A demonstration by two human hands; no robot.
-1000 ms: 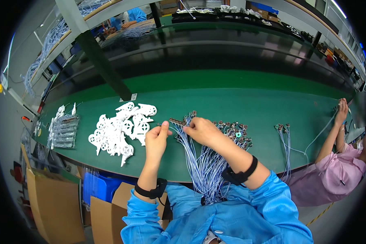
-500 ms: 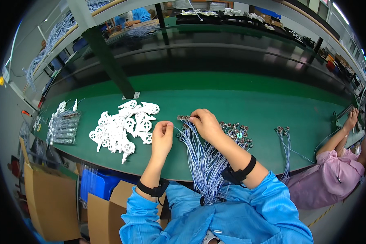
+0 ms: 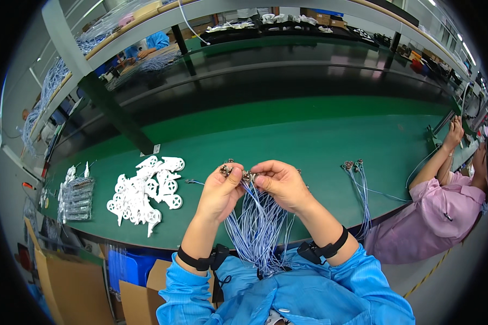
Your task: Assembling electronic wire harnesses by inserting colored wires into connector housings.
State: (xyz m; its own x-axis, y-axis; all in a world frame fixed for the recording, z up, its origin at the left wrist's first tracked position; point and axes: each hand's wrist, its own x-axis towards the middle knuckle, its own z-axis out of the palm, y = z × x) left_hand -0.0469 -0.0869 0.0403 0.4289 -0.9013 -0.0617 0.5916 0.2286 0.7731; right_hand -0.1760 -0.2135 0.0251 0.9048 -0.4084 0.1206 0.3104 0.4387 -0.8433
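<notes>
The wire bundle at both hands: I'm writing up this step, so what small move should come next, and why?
Perhaps ease the left hand slightly toward the right hand to gather the metal ends: they show in two clumps, one at the left hand, one between the hands, while the wire bundle runs together down toward the lap.

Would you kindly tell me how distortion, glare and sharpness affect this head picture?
Head view: the bench bows with the fisheye lens, and the corners go black; same head view: pale glare patches mark the dark surface beyond it; head view again: the wires read fairly clearly, but their metal ends are too small to judge.
</notes>
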